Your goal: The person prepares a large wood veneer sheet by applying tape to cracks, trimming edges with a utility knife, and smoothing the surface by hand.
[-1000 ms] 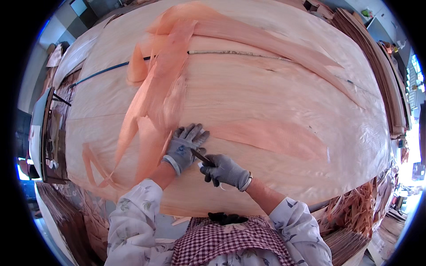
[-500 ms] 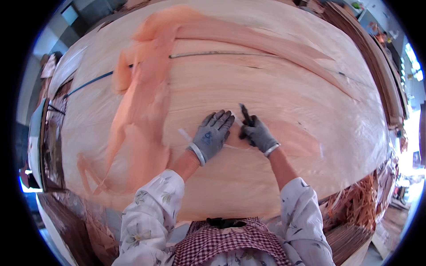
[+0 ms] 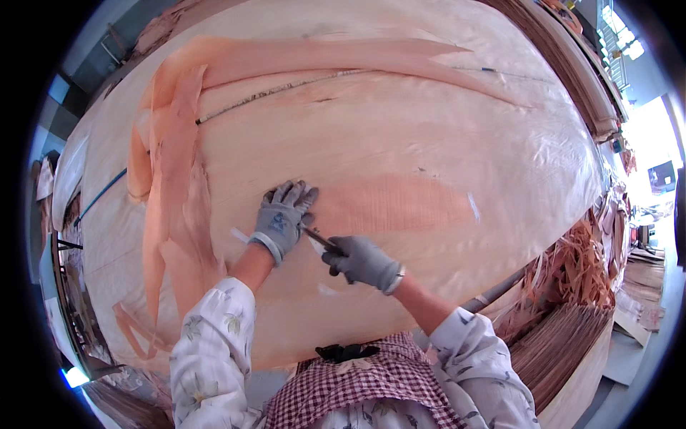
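Note:
A large pale wood veneer sheet (image 3: pixel 400 129) covers the table. My left hand (image 3: pixel 284 216), in a grey glove, presses flat on the sheet at the edge of a darker reddish patch (image 3: pixel 400 204). My right hand (image 3: pixel 361 261), also in a grey glove, grips a thin knife (image 3: pixel 316 238) whose blade points toward my left hand's fingers and touches the sheet just beside them. Loose strips of reddish veneer (image 3: pixel 171 186) lie curled over the sheet's left side.
Long reddish veneer strips (image 3: pixel 321 57) run across the far part of the sheet. Stacks of veneer (image 3: pixel 572 343) and scrap strips (image 3: pixel 572 264) pile up at the right. A dark frame (image 3: pixel 68 286) stands along the left edge.
My right hand has dropped back toward me from beside my left hand and now holds the knife tip against the sheet by my left fingers. My left hand stays flat on the veneer.

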The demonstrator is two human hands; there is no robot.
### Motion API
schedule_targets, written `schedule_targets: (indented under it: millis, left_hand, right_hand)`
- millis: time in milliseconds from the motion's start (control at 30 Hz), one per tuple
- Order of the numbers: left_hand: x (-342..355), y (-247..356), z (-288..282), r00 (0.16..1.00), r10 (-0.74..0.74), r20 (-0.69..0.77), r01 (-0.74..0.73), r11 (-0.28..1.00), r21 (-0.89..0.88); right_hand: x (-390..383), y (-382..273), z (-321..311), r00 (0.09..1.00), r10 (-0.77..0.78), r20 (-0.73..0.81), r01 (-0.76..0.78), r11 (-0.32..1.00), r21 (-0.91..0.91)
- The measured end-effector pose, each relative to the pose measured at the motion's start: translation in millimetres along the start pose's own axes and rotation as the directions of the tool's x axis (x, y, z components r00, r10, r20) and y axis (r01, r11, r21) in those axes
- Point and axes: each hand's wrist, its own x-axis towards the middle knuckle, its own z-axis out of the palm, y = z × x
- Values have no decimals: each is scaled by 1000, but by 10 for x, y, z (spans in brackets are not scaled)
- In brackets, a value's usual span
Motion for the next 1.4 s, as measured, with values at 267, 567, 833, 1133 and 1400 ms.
schedule_targets:
  millis: [267,567,833,1133,1400]
  left_hand:
    - [79,381,56,975,31,-220,-44,998,-53]
    - [18,1389,365,993,114,-38,-120,952,-281]
    - [42,1469,377,995,78,61,-64,977,-205]
    - [-805,789,20,970,-31,-242,-57,936,-347]
    - [-2942,-762,-331,498,-722,-481,769,623,-139]
  right_hand:
    - [-553,551,-940,957,169,-235,-98,954,285]
    - [-627,626,-825,936,154,-317,-128,987,99]
    - [-721,706,-521,952,111,-286,-99,993,58]
    - [-1254,120,-268,962,-80,-261,47,990,-131]
    - [-1703,72,-93,962,-68,-266,124,972,201]
